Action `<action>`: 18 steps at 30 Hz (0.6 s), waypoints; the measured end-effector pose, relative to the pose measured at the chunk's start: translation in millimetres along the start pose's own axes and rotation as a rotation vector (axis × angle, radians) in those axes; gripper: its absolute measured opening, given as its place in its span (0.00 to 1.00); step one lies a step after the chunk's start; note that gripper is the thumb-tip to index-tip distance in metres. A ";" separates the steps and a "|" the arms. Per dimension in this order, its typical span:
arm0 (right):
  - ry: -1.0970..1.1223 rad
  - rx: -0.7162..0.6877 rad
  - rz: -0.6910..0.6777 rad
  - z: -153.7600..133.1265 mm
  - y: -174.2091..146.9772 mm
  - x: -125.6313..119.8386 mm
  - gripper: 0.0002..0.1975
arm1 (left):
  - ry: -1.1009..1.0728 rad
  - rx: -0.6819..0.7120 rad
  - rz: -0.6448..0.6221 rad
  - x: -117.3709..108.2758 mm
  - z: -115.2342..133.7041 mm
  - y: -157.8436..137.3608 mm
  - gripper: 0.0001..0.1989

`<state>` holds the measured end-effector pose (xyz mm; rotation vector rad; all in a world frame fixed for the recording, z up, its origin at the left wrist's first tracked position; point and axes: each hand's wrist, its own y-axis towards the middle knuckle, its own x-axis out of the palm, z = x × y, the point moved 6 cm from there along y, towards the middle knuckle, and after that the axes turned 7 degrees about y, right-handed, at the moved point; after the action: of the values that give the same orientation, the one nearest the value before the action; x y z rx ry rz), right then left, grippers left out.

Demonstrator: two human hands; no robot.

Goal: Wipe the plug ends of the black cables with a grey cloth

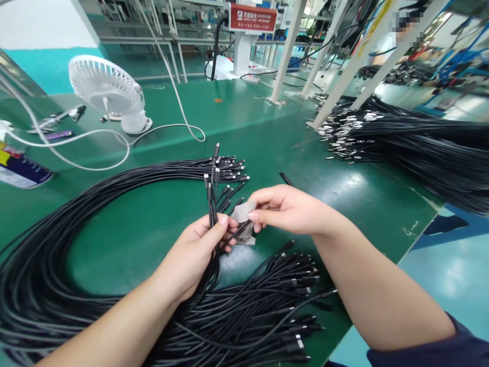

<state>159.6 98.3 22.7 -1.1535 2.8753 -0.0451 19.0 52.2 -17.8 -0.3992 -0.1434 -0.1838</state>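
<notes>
My left hand (pixel 208 234) is closed round a few black cables (pixel 212 209), their plug ends pointing up past my thumb. With thumb and fingers pinched, my right hand (pixel 277 209) holds a small grey cloth (pixel 243 211) against one cable just right of my left fingers. The cloth is folded over the cable, so the part inside it is hidden. Behind my hands, more cable ends (pixel 229 165) with metal-tipped plugs lie on the table. A thick bundle of black cables (pixel 244 316) spreads below them and loops round to the left.
A white fan (pixel 105 86) stands at the back left, with a white cord (pixel 191 130) across the green table (pixel 160 112). A spray can (pixel 25 168) lies at the left edge. Another cable pile (pixel 412 137) hangs over the right side, near white posts (pixel 288 51). A red sign (pixel 252 19) is behind.
</notes>
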 end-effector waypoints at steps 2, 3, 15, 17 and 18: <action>-0.039 0.042 -0.065 1.5 -2.0 2.4 0.07 | 0.004 0.013 -0.010 0.9 1.2 0.5 0.15; -0.064 0.055 -0.089 1.5 -3.0 3.2 0.07 | 0.008 0.026 -0.007 0.6 2.0 0.7 0.16; -0.344 0.284 -0.483 20.1 -17.7 17.2 0.02 | -0.027 0.022 0.088 -6.5 -0.3 3.1 0.15; -0.351 0.257 -0.511 16.9 -19.2 18.8 0.04 | -0.013 0.027 0.086 -6.8 0.3 2.6 0.15; -0.361 0.232 -0.501 15.0 -18.9 17.9 0.04 | -0.008 0.028 0.087 -7.1 0.4 2.6 0.15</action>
<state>160.5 72.1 8.0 -1.6021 2.1554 -0.1621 12.6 55.7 -19.6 -0.3775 -0.1364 -0.0948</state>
